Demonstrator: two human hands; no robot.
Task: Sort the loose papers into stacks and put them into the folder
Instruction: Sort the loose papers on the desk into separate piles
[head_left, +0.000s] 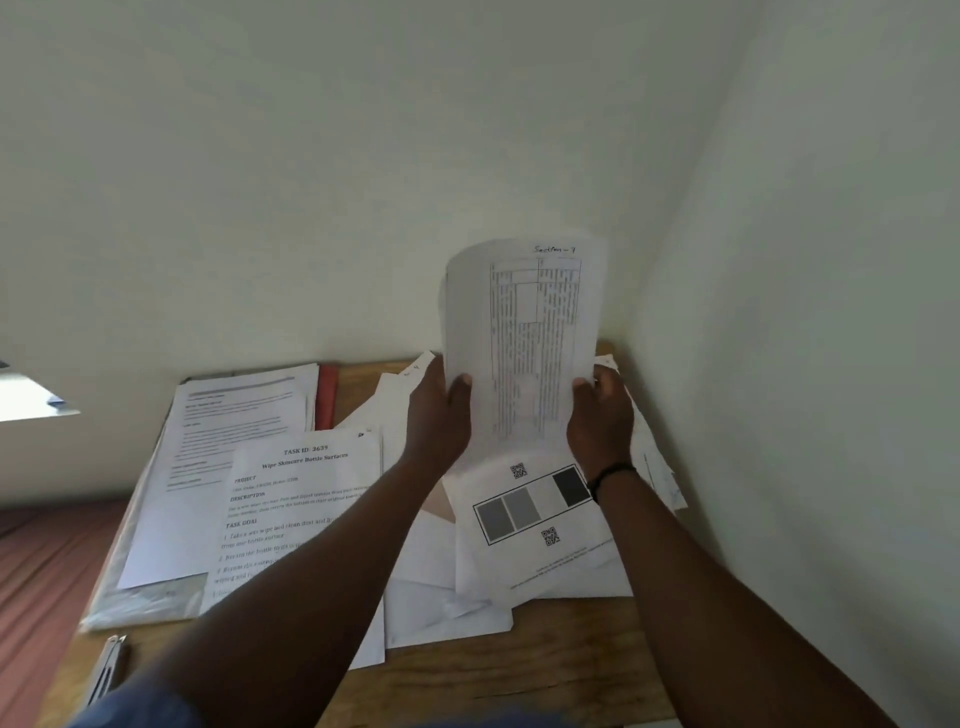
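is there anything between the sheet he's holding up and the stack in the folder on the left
Nothing solid stands in that path. Both hands, left hand and right hand, grip the table sheet upright; the folder stack lies open-topped, with the Task ID sheet overlapping its near corner.

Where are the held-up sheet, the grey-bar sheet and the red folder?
held-up sheet (530, 332): head view, middle of its printed table.
grey-bar sheet (535, 506): head view, on the row of grey bars.
red folder (326, 396): head view, red strip showing beside the left stack.

The held sheet (524, 338) bore handwritten "Section-7"; a printed page (301, 499) read "TASK ID: 3639, Wipe Skincare Bottle Surfaces", "PROJECT", "DESCRIPTION", "TASK GOAL".
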